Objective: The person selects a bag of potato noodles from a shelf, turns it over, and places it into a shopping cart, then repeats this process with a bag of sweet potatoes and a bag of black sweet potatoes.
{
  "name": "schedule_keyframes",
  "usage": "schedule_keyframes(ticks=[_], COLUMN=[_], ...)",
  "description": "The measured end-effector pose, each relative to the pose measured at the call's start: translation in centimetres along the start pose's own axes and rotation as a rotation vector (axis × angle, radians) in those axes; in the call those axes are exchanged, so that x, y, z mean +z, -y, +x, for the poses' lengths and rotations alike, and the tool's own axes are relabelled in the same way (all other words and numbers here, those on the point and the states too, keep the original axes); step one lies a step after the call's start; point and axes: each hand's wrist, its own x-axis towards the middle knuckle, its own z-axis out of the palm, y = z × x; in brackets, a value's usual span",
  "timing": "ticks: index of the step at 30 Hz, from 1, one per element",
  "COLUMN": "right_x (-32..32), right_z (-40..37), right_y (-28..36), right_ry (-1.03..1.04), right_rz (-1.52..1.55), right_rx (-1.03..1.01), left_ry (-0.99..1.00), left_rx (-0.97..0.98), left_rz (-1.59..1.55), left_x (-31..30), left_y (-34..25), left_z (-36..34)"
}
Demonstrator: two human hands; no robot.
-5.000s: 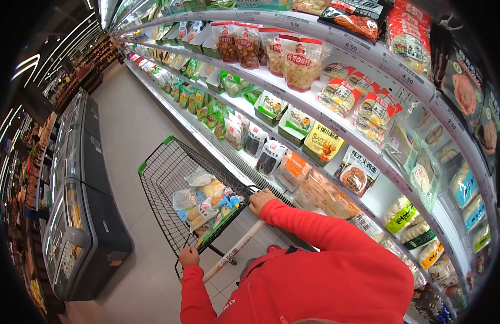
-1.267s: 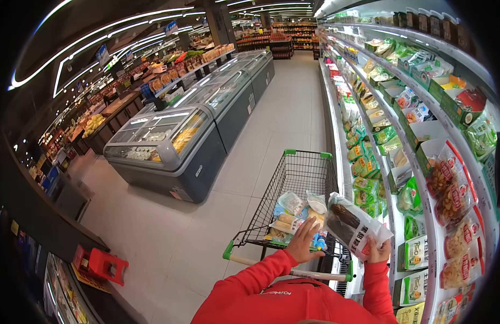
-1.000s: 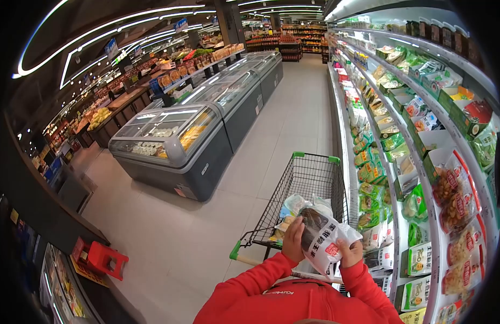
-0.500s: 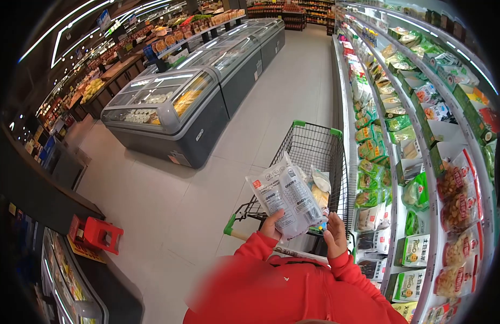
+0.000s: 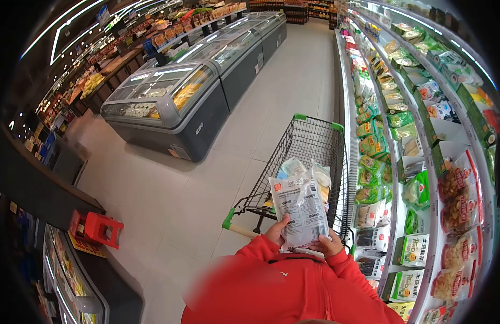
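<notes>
A clear plastic food package (image 5: 299, 208) with printed text and a small red label is held upright in front of my chest. My left hand (image 5: 276, 229) grips its lower left edge, thumb on the front. At the lower right corner, my right hand (image 5: 329, 244) pinches the package as well. What the package contains is hard to make out. Just beyond it stands a wire shopping cart (image 5: 314, 135) with green corner pieces. Several bagged goods (image 5: 321, 175) lie in the cart, partly hidden behind the package.
Refrigerated shelves (image 5: 393, 162) packed with bagged foods run along the right, close to the cart. Glass-topped freezer chests (image 5: 201, 124) line the left of the aisle. A red plastic stool-like object (image 5: 103, 229) sits at lower left. Tiled floor (image 5: 179, 205) lies between.
The package has turned more upright and shifted slightly right. My right hand, which was apart with fingers raised, has closed on its lower right corner. My left hand keeps its grip.
</notes>
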Motion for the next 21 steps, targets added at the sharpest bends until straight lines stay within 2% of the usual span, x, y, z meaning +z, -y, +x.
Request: schedule_keyframes(ticks=[5, 12, 15, 18, 20, 21], right_x=[-1.1, -0.8, -0.7, -0.3, 0.1, -0.3], right_z=[1.1, 0.4, 0.4, -0.3, -1.0, -0.7], right_y=[-1.0, -1.1, -1.1, -0.2, 0.9, 0.1], right_ry=[-0.001, -0.081, -0.050, 0.015, 0.099, 0.167], right_rz=[0.003, -0.074, -0.169, -0.261, -0.264, -0.133], right_rx=[0.033, -0.037, -0.137, -0.202, -0.260, -0.303], left_ry=[-0.062, -0.045, 0.024, -0.021, -0.023, -0.035], left_rx=[-0.012, -0.013, 0.002, 0.051, 0.032, 0.038], left_rz=[-0.007, 0.035, 0.060, -0.005, -0.075, -0.086], left_x=[-1.7, -1.3, -0.9, 0.5, 2.6, 2.7], left_y=[1.1, 0.7, 0.2, -0.5, -1.3, -1.3], left_z=[0.4, 0.5, 0.2, -0.5, -1.2, -1.2])
